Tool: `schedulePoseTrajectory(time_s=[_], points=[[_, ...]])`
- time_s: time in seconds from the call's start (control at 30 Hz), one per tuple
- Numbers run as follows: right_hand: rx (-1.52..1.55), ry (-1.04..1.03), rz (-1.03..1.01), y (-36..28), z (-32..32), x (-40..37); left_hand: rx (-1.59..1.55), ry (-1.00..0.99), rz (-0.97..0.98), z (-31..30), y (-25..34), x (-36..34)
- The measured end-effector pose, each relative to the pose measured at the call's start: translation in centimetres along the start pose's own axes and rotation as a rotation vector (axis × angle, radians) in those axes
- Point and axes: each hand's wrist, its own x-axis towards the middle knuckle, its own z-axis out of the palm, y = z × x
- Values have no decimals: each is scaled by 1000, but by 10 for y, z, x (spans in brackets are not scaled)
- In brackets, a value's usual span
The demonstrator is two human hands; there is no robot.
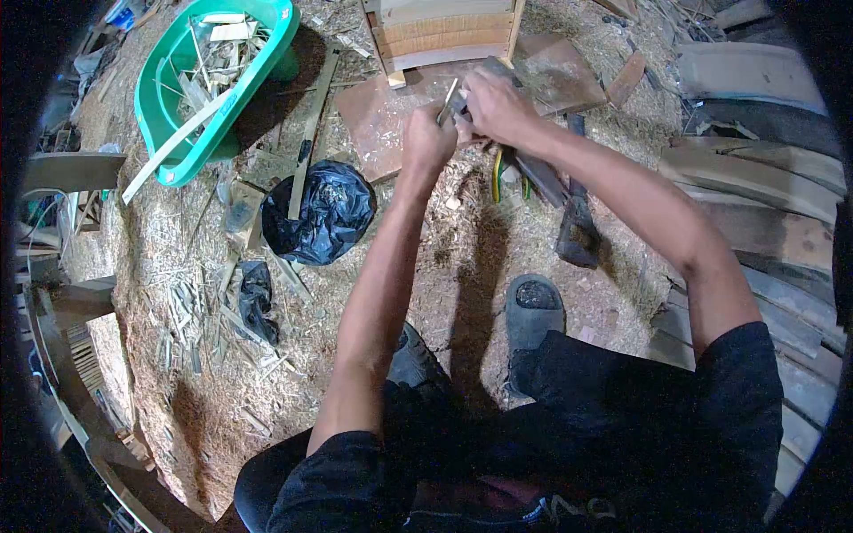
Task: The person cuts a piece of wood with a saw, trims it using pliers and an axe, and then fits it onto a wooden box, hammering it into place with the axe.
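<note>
My left hand [428, 138] is closed around a thin pale bamboo sliver [447, 99] that sticks up from the fist. My right hand [494, 105] grips a dark heavy blade [533, 169] whose body runs down and to the right below the wrist. Both hands meet close together above a flat reddish-brown board [378, 115] lying on the ground. The blade's edge near the sliver is hidden by my fingers.
A green plastic basin [160, 111] with several bamboo strips stands at upper left. A black plastic bag [324, 213] lies left of my arm. A wooden crate [444, 31] sits ahead, stacked planks [764, 204] lie at right. Shavings cover the ground; grey sandal [533, 311] below.
</note>
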Motion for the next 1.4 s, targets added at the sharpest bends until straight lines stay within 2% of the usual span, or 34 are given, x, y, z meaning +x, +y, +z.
schedulePoseTrajectory(time_s=[0.07, 0.13, 0.17, 0.23, 0.27, 0.37, 0.4, 0.5, 0.63, 0.73, 0.83, 0.87, 0.97, 1.03, 1.1, 1.23, 1.27, 1.37, 1.4], points=[[-136, -39, -152, 7, -15, 5, 4, 19, 9, 0, 5, 0], [-7, -94, 10, 6, -15, 6, -14, 99, 53, 9, -1, -1], [56, -119, 91, 6, -16, 5, -43, 56, 11, 11, -6, -2], [-48, -145, 165, 10, -11, -16, -99, -27, -71, 10, -22, -5], [-96, -160, 204, 13, -8, -31, -276, -70, -189, 20, -44, -5], [-142, -350, 265, 20, -17, -65, -481, -165, -315, 22, -50, -17], [-73, -368, 277, 21, -19, -66, -521, -168, -333, 23, -49, -18], [-141, -404, 198, 22, -25, -62, -639, -164, -387, 25, -51, -18], [-280, -441, 230, 26, -38, -67, -824, -214, -457, 28, -59, -14], [-470, -298, 76, 34, -41, -82, -870, -319, -494, 17, -58, -14], [-448, -182, -120, 32, -41, -81, -884, -319, -508, 19, -52, -15], [-323, -308, -56, 28, -44, -84, -871, -324, -516, 19, -51, -18], [-186, -532, 302, 22, -36, -99, -825, -342, -504, 20, -52, -21], [-157, -459, 427, 15, -33, -102, -784, -358, -459, 23, -54, -20], [-164, -419, 530, 12, -26, -100, -772, -344, -493, 23, -53, -23], [31, -174, 497, 42, 3, -133, -664, -355, -406, 26, -62, -21], [44, -108, 572, 42, 8, -139, -646, -363, -390, 29, -70, -19], [279, -491, 819, 26, -16, -122, -841, -347, -385, 29, -76, -11], [321, -537, 851, 38, 1, -129, -789, -346, -430, 14, -55, -13]])
